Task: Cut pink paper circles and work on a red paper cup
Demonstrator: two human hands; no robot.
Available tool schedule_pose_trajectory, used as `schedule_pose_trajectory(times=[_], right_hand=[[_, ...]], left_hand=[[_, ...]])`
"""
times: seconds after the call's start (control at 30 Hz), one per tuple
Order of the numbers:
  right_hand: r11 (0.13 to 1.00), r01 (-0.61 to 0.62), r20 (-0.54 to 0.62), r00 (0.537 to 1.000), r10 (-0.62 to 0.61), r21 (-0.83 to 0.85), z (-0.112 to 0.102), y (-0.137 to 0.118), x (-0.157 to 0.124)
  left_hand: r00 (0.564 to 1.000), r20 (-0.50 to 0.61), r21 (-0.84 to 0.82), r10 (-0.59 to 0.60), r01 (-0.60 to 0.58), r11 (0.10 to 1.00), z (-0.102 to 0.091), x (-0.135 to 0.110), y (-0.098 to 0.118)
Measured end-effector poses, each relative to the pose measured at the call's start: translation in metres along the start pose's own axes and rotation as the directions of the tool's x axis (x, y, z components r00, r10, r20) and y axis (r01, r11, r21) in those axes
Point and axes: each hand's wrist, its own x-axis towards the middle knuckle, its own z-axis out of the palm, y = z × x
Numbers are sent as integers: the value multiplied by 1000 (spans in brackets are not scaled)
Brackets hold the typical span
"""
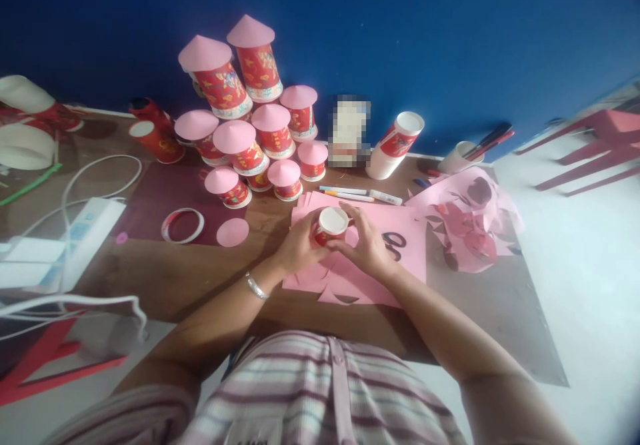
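Observation:
Between both hands is a small red paper cup [331, 225] with a white top facing up. My left hand [303, 248] wraps its left side, and my right hand [364, 242] curves round its right side. Beneath them lie pink paper sheets [360, 285] with cut edges. The black-handled scissors [395, 245] rest on the sheets just right of my right hand; their blades are hidden. Behind the hands stand several red patterned cups [235, 158] with pink paper cone roofs [233, 136]. A pink paper disc [233, 232] lies left of my left hand.
Pens [350, 194] lie behind the sheets. A stack of cups [395, 145] stands by the blue wall, near a blurred-out upright object [350, 128]. Pink paper scraps [473, 232] pile up at right. A white ring [183, 225], a power strip [80, 245] and cables occupy the left.

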Motion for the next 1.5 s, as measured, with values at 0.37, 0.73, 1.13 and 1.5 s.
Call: schedule_pose_trajectory(times=[0.37, 0.73, 1.13, 1.5], right_hand=[[979, -189, -24, 981, 191, 75, -7, 6, 6], [988, -125, 29, 991, 128, -92, -28, 7, 1], [986, -165, 95, 981, 167, -33, -16, 9, -13], [971, -236, 91, 968, 233, 25, -15, 13, -14]], left_hand=[[988, -18, -411, -156, 135, 902, -12, 5, -4], [985, -28, -381, -170, 147, 913, -10, 6, -6], [982, 94, -146, -162, 175, 974, -6, 3, -9], [996, 30, 104, -81, 78, 992, -11, 4, -5]])
